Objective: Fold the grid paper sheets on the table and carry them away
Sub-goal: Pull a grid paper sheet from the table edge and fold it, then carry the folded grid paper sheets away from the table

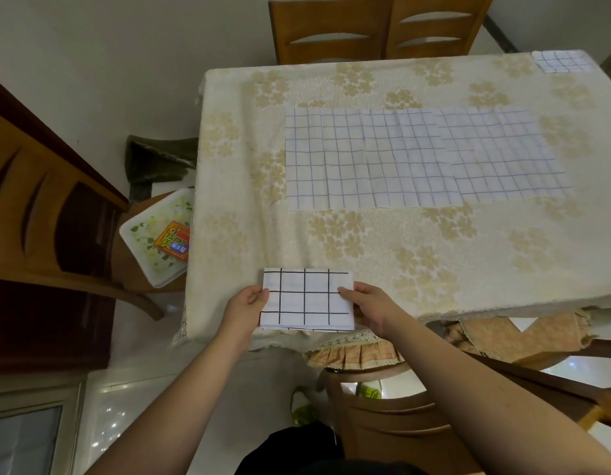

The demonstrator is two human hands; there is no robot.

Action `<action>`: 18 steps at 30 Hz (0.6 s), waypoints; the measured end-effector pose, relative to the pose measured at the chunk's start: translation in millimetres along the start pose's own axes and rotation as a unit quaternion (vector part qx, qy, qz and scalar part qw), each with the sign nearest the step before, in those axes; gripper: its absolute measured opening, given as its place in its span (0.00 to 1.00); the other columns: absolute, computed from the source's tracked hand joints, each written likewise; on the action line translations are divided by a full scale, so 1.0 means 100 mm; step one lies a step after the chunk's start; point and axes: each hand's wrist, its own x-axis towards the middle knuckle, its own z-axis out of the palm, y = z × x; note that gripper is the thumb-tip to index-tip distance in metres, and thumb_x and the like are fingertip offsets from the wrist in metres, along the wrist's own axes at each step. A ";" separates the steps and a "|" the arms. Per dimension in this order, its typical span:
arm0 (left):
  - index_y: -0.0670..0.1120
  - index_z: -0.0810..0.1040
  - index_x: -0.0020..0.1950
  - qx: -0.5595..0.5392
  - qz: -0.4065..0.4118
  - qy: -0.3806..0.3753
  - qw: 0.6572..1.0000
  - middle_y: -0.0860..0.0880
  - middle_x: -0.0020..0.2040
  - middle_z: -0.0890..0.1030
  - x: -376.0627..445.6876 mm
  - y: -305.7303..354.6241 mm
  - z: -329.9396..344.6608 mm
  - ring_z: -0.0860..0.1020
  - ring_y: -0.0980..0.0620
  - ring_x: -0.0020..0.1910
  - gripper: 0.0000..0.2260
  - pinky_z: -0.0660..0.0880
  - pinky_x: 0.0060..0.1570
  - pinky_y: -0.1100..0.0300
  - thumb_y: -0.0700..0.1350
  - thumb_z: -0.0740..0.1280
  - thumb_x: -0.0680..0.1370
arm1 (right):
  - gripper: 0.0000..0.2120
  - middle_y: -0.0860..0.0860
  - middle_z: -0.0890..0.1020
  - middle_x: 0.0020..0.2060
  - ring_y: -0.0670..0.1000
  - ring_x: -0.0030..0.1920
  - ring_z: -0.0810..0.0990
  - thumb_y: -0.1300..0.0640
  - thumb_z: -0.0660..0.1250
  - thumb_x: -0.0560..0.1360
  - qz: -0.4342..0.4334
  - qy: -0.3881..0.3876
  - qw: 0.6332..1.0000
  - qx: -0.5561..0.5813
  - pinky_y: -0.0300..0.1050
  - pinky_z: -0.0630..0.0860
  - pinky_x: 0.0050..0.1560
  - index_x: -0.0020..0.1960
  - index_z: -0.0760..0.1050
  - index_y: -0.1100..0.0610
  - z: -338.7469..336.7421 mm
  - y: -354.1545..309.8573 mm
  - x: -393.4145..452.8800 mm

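Across the desk [383, 241], unfolded grid sheets [417, 159] lie toward twelve o'clock, while at six o'clock the folded grid paper [306, 299] sits at the near edge, pinched by the left hand [244, 306] and the right hand [367, 305].

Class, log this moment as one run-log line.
left hand: grips folded sheet | right hand: grips same | sheet: near table edge | unfolded sheets: flat mid-table

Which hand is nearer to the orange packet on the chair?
Left. The left hand grips the folded sheet's edge on the orange packet's side; the right hand grips the opposite edge.
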 end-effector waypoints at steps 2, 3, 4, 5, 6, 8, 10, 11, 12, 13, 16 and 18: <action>0.46 0.79 0.54 -0.013 0.002 -0.015 1.000 0.45 0.52 0.83 -0.05 0.04 -0.01 0.82 0.47 0.51 0.05 0.79 0.52 0.52 0.44 0.67 0.80 | 0.11 0.59 0.85 0.50 0.59 0.50 0.84 0.58 0.69 0.77 -0.017 0.020 1.000 -0.013 0.51 0.82 0.46 0.57 0.79 0.61 -0.01 -0.01 -0.06; 0.45 0.79 0.53 -0.015 0.003 -0.023 1.000 0.45 0.51 0.84 -0.08 0.07 -0.01 0.82 0.48 0.49 0.05 0.79 0.48 0.54 0.44 0.66 0.80 | 0.11 0.60 0.84 0.50 0.59 0.50 0.84 0.58 0.69 0.76 -0.025 0.029 0.999 -0.012 0.51 0.82 0.45 0.57 0.79 0.62 -0.01 -0.02 -0.10; 0.45 0.79 0.52 -0.016 0.004 -0.029 0.999 0.45 0.50 0.84 -0.10 0.08 -0.01 0.83 0.48 0.48 0.05 0.79 0.44 0.55 0.43 0.66 0.80 | 0.11 0.60 0.84 0.50 0.60 0.50 0.84 0.58 0.69 0.76 -0.032 0.035 0.999 -0.011 0.51 0.81 0.44 0.56 0.79 0.62 -0.02 -0.02 -0.14; 0.44 0.79 0.51 -0.011 0.005 -0.032 0.999 0.45 0.49 0.84 -0.14 0.11 -0.01 0.83 0.48 0.46 0.04 0.78 0.42 0.57 0.43 0.65 0.80 | 0.10 0.61 0.84 0.50 0.60 0.49 0.84 0.59 0.69 0.76 -0.039 0.038 0.998 -0.008 0.50 0.81 0.44 0.56 0.79 0.62 -0.02 -0.03 -0.18; 0.44 0.79 0.50 -0.011 0.008 -0.036 0.999 0.45 0.48 0.84 -0.16 0.13 0.00 0.82 0.49 0.45 0.04 0.78 0.41 0.57 0.43 0.65 0.80 | 0.09 0.61 0.84 0.50 0.60 0.49 0.84 0.60 0.69 0.76 -0.045 0.040 0.998 -0.003 0.50 0.81 0.44 0.55 0.79 0.62 -0.03 -0.03 -0.24; 0.44 0.79 0.49 -0.010 0.018 -0.045 0.999 0.45 0.46 0.84 -0.22 0.18 0.01 0.82 0.50 0.43 0.04 0.78 0.39 0.59 0.42 0.65 0.80 | 0.09 0.60 0.85 0.49 0.59 0.49 0.84 0.60 0.69 0.76 -0.059 0.043 0.997 0.010 0.51 0.82 0.45 0.54 0.79 0.62 -0.05 -0.03 -0.35; 0.44 0.80 0.47 -0.004 0.030 -0.055 0.998 0.48 0.43 0.85 -0.27 0.21 0.05 0.82 0.52 0.40 0.04 0.77 0.36 0.61 0.41 0.66 0.80 | 0.10 0.60 0.85 0.49 0.59 0.49 0.84 0.60 0.69 0.76 -0.067 0.047 0.996 0.020 0.51 0.82 0.46 0.55 0.79 0.63 -0.11 -0.02 -0.48; 0.45 0.80 0.47 0.000 0.035 -0.062 0.997 0.49 0.41 0.85 -0.29 0.22 0.07 0.82 0.53 0.39 0.04 0.77 0.37 0.60 0.41 0.66 0.79 | 0.10 0.61 0.85 0.49 0.60 0.50 0.84 0.60 0.69 0.76 -0.068 0.048 0.996 0.023 0.51 0.82 0.47 0.55 0.79 0.64 -0.15 -0.01 -0.54; 0.45 0.80 0.46 0.003 0.040 -0.070 0.997 0.50 0.40 0.85 -0.32 0.24 0.11 0.82 0.53 0.39 0.04 0.77 0.38 0.59 0.40 0.67 0.79 | 0.11 0.61 0.84 0.50 0.60 0.50 0.84 0.60 0.69 0.76 -0.069 0.050 0.996 0.024 0.52 0.82 0.48 0.55 0.79 0.65 -0.20 -0.01 -0.61; 0.45 0.80 0.46 0.010 0.043 -0.079 0.996 0.50 0.40 0.85 -0.34 0.24 0.14 0.82 0.52 0.40 0.03 0.78 0.40 0.57 0.40 0.67 0.79 | 0.11 0.62 0.84 0.50 0.61 0.51 0.84 0.60 0.69 0.76 -0.069 0.055 0.996 0.024 0.53 0.82 0.50 0.56 0.79 0.65 -0.24 0.01 -0.68; 0.45 0.80 0.47 0.031 0.052 -0.106 0.993 0.46 0.45 0.85 -0.42 0.27 0.29 0.82 0.48 0.43 0.02 0.79 0.47 0.51 0.41 0.68 0.79 | 0.11 0.63 0.83 0.52 0.62 0.53 0.83 0.62 0.68 0.76 -0.071 0.080 0.994 0.026 0.54 0.81 0.52 0.57 0.78 0.66 -0.40 0.04 -0.90; 0.45 0.80 0.48 0.042 0.058 -0.128 0.989 0.44 0.47 0.85 -0.50 0.30 0.43 0.83 0.47 0.44 0.02 0.79 0.48 0.50 0.41 0.68 0.78 | 0.10 0.61 0.83 0.52 0.61 0.53 0.83 0.62 0.67 0.77 -0.075 0.096 0.992 0.039 0.51 0.82 0.50 0.57 0.78 0.64 -0.50 0.05 -1.09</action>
